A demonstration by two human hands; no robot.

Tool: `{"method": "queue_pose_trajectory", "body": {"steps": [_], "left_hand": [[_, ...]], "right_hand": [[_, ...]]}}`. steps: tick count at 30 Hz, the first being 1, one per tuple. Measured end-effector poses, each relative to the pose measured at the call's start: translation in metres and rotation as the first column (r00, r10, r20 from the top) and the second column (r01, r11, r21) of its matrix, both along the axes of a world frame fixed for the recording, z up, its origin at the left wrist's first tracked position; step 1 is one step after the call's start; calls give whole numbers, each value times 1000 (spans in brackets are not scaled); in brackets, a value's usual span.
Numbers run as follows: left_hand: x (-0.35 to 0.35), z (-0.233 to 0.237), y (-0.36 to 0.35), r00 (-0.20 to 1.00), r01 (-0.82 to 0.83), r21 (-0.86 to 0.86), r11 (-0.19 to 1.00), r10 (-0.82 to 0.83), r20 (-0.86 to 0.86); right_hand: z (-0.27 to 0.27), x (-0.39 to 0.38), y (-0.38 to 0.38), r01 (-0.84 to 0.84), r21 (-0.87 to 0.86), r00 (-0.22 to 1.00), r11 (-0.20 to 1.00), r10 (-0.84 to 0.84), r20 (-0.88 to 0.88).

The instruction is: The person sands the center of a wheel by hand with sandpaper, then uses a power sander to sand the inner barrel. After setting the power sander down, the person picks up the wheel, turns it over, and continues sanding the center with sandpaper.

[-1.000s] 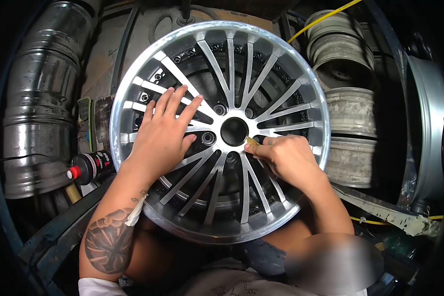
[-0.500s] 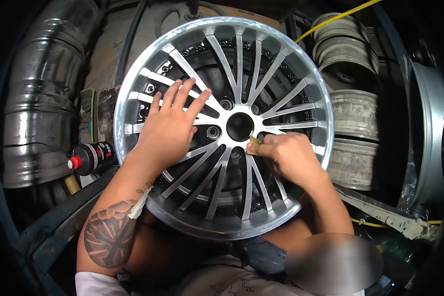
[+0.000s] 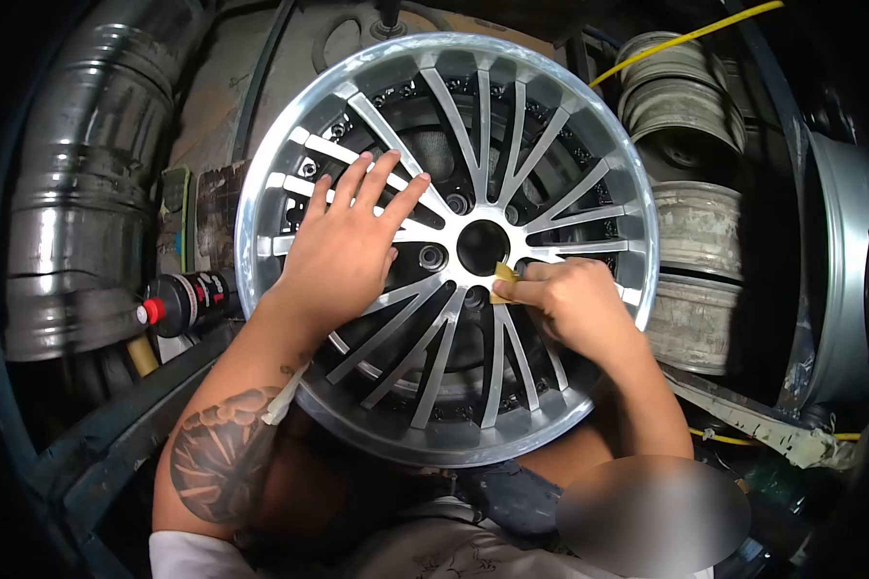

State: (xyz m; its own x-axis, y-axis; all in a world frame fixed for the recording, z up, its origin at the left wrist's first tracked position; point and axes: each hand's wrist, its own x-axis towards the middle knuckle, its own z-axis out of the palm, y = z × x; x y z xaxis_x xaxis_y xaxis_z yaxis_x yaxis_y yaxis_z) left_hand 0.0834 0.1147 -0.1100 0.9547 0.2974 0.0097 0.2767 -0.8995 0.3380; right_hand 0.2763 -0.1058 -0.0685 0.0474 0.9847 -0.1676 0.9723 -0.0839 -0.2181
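At frame ctr, R hand (image 3: pixel 579 304) pinches pad (image 3: pixel 505 272) on wheel (image 3: pixel 490 211), L hand (image 3: pixel 350 251) splayed flat, gripping nil; step appears rubbing, next move prob. needs steady pressure.

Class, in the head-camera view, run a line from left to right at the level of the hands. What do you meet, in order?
Shiny metal stack, black bottle, left hand, wheel's centre hole, right hand, dull grey rims, large silvery rim.
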Motion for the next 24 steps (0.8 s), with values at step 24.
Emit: {"method": "queue_pose_trajectory", "body": {"steps": [24], "left_hand": [[12, 9, -11, 994, -20, 29, 999, 23, -111]], "right_hand": [[3, 11, -4, 37, -83, 999, 996, -34, 26]]}}
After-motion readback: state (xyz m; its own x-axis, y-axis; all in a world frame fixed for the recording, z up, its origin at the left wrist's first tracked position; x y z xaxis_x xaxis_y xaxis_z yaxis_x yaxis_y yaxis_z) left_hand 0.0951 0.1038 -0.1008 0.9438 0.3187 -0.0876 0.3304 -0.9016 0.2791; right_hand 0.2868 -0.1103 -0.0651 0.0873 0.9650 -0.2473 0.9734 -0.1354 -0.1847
